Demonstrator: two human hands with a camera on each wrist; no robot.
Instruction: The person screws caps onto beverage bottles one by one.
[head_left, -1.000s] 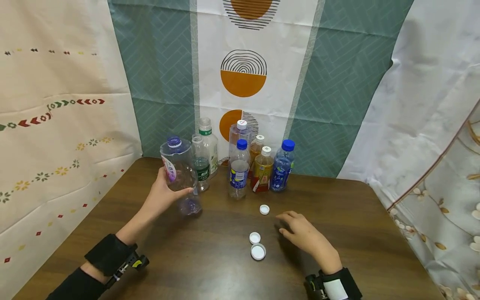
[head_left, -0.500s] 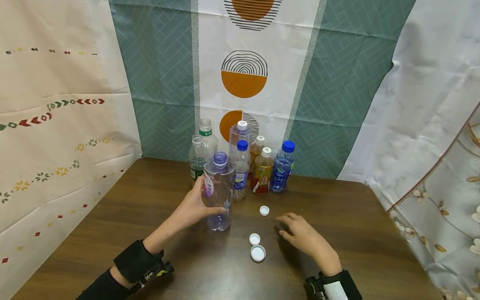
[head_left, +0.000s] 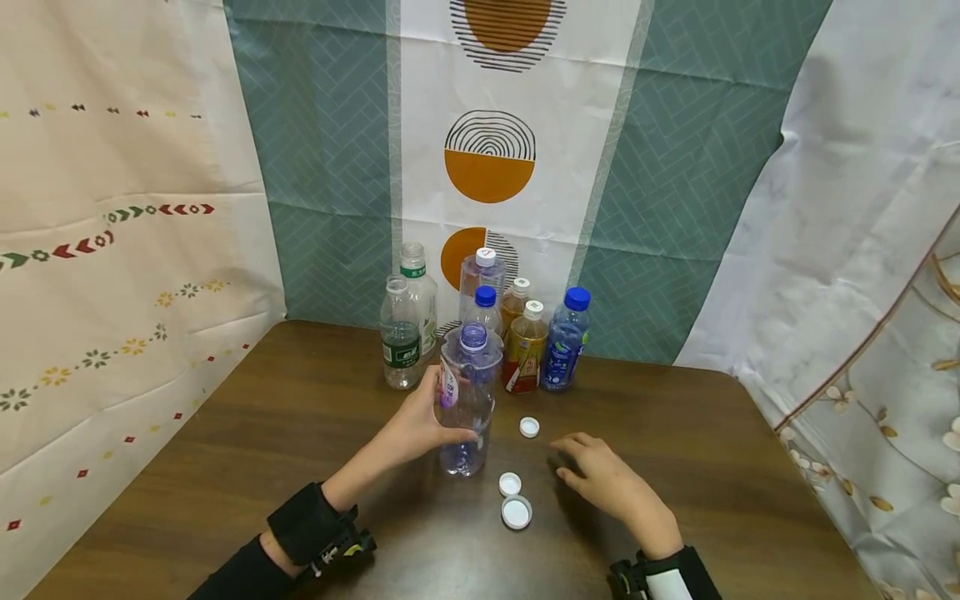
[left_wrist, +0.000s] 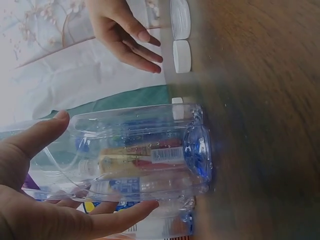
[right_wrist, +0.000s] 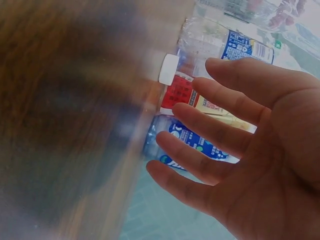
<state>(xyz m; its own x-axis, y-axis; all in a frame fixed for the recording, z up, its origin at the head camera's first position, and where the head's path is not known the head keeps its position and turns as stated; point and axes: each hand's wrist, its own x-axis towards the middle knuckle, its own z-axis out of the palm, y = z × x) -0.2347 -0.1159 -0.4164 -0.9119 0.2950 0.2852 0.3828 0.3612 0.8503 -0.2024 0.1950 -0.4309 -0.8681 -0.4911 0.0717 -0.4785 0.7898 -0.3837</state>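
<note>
My left hand [head_left: 420, 423] grips a clear plastic bottle [head_left: 480, 387] around its lower half, thumb on the near side. The bottle is upright, its purple-blue neck has no cap, and a purple-and-white label shows by my fingers. In the left wrist view the base of the bottle [left_wrist: 197, 155] is close over the table. My right hand [head_left: 606, 482] hovers at the right, fingers loosely spread and holding nothing. Three white caps lie to its left: a small cap [head_left: 529, 427] farther back, another small cap [head_left: 510, 484], and a larger cap [head_left: 517, 512] in front.
Behind the held bottle stand a blue-capped bottle [head_left: 487, 312], a tall clear bottle [head_left: 485, 271], tea bottles [head_left: 525, 346] with white caps and a blue bottle [head_left: 564, 346]. Two uncapped bottles, one green-labelled [head_left: 401, 337], stand back left. Patterned cloths surround the wooden table [head_left: 247, 433].
My left hand has carried the clear bottle from the left to the middle of the table, nearer the caps. My right hand has stayed in place.
</note>
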